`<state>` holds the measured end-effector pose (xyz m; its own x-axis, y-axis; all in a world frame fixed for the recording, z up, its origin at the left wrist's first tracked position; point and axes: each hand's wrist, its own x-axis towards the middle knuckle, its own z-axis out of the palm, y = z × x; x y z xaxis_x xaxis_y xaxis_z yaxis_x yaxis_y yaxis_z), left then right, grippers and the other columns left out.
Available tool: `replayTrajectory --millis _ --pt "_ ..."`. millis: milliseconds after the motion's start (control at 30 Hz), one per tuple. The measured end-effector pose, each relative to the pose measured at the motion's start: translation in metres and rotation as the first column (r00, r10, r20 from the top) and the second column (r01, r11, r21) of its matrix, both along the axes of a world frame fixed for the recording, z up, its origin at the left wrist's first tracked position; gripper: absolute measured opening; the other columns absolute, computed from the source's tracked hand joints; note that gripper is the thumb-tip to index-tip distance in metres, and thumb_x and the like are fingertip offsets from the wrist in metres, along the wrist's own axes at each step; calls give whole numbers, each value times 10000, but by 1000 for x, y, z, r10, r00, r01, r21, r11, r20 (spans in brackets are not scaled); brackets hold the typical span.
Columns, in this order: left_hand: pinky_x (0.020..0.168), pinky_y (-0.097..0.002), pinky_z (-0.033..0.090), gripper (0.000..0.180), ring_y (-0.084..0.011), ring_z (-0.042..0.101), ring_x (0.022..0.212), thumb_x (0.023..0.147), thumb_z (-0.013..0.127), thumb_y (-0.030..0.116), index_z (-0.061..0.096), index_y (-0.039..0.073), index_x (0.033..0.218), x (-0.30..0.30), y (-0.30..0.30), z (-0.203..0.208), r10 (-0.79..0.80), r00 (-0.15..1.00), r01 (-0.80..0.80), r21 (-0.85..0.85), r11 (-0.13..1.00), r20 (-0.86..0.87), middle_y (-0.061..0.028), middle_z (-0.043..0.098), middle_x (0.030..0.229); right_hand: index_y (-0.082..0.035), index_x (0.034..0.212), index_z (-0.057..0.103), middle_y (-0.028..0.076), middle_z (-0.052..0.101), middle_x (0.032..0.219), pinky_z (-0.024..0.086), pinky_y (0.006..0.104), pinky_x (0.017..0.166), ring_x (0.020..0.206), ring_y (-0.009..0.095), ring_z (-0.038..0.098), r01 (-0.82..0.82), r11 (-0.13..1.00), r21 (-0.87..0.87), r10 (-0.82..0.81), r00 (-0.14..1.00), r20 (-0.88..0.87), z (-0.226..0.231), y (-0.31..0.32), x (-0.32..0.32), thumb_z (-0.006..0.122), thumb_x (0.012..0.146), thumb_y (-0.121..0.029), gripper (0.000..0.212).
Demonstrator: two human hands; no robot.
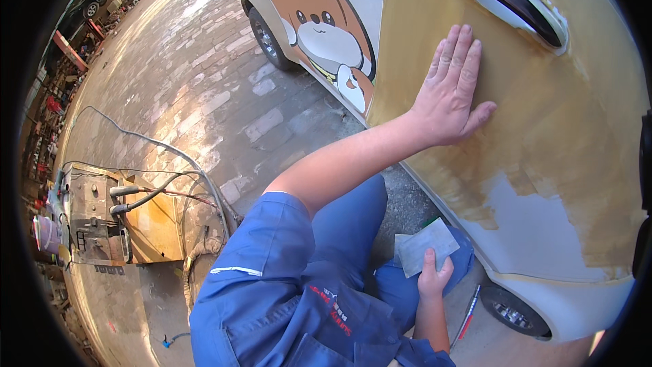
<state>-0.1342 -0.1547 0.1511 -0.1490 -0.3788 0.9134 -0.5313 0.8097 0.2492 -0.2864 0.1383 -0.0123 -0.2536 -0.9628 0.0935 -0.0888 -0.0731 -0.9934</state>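
Note:
My left hand [449, 88] lies flat with fingers stretched on a car door panel [530, 119] smeared with yellow-brown filler. Its palm is against the panel, below the dark door handle [509, 0]. Lower down, the coating gives way to a bare pale patch [530, 224]. Near my bent knee, my right hand [433, 277] grips thin grey rectangular sheets [428, 247] that overlap, thumb on top. Whether they are sandpaper or spreader plates I cannot make out. The fingers underneath are hidden.
A cartoon dog picture [326, 27] covers the neighbouring panel. A wheel [515, 311] is low at right, with a red-and-silver stick-like object [468, 316] beside it. To the left, a yellow machine [153, 221] trails cables [170, 146] over the brick paving [197, 61].

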Motion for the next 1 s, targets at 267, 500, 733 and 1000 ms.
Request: replayTrajectory --millis 267,500,733,1000 --pt "1256 -573 17 934 -474 59 1581 1029 366 596 98 -72 1626 5 -52 -39 237 956 -236 26 971 -174 -310 94 1692 47 1073 690 80 726 971 517 299 792 873 128 644 -22 999 27 23 999 -32 -2 -12 8 652 1014 -152 211" --pt "1258 -576 0 929 -471 23 1584 1034 372 570 40 -63 1628 25 -57 -65 242 926 -209 143 968 -289 -315 48 1693 51 1047 696 79 735 931 524 305 759 835 131 652 -28 999 33 32 992 -119 -7 -25 12 669 993 -118 180" --pt "1270 -533 63 824 -463 84 1578 1062 384 462 118 -98 1604 81 -101 49 102 964 -109 -17 994 -247 -329 138 1671 55 1017 706 102 746 897 536 326 738 802 153 680 -27 1000 13 29 976 -216 -8 -26 12 675 983 -105 167" --pt "1285 -451 100 623 -404 93 1594 1094 326 278 259 -134 1558 96 -90 72 -251 832 306 32 952 -495 -303 165 1683 57 1014 709 110 757 916 541 327 745 810 151 683 -33 999 19 36 978 -203 -6 -36 17 679 982 -109 172"
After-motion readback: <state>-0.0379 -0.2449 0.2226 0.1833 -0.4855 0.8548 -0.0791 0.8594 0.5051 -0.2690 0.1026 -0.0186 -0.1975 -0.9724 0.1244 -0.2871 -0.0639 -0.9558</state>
